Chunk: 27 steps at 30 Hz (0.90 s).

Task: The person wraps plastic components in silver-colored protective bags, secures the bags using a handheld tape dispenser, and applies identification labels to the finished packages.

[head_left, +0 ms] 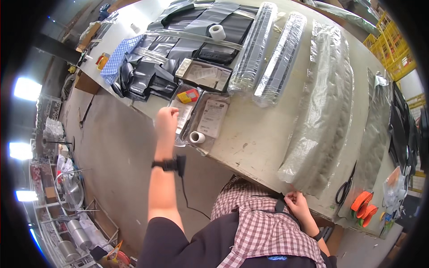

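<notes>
Left hand near printed paper, red-and-yellow packet, white printed label

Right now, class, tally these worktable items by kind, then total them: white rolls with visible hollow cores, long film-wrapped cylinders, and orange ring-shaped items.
White hollow-core rolls: 2
Long film-wrapped cylinders: 2
Orange ring-shaped items: 2
Total: 6

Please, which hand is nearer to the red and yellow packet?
Left. The left hand is close, just left of the packet; the right hand is much farther, by the near table edge.
</notes>
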Available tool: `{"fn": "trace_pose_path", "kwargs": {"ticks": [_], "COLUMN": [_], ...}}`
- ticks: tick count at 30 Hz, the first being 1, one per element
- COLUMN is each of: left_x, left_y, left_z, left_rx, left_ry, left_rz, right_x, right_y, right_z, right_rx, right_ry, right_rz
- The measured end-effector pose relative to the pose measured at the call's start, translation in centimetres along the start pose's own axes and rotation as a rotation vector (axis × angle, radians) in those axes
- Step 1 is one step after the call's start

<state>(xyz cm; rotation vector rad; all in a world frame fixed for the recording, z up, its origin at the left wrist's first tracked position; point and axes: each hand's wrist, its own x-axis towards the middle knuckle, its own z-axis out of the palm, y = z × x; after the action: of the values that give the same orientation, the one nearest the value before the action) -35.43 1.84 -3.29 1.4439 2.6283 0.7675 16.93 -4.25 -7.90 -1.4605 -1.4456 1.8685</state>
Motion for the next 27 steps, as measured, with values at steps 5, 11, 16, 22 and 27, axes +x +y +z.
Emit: {"fn": "trace_pose_path", "kwargs": {"ticks": [5, 11, 16, 22, 27], "left_x": [1.0, 1.1, 1.7, 2.1, 1.0], "left_y": [-4.0, -6.0, -5.3, -5.4, -5.6], "left_z": [3.0, 5.0, 4.6, 5.6, 4.9], "left_rx": [0.199, 0.069, 0.137, 0.232, 0.128], "left_ry": [-0.128, 0.128, -0.035, -0.004, -0.025], "left_rz": [0.021, 0.091, 0.046, -0.01, 0.079], "right_x": [0.7, 0.6, 1.0, 1.5, 1.8], "right_y": [-3.7, -4.0, -4.7, -5.2, -5.4], "right_z": [1.6, 3.2, 5.3, 6.8, 7.6], "right_rx": [-0.415, -0.364, -0.337, -0.387, -0.388], "right_ry": [-0.114, -0.051, -0.063, -0.043, -0.026], "right_rz": [-0.021, 0.026, -0.057, -0.096, -0.093]}}
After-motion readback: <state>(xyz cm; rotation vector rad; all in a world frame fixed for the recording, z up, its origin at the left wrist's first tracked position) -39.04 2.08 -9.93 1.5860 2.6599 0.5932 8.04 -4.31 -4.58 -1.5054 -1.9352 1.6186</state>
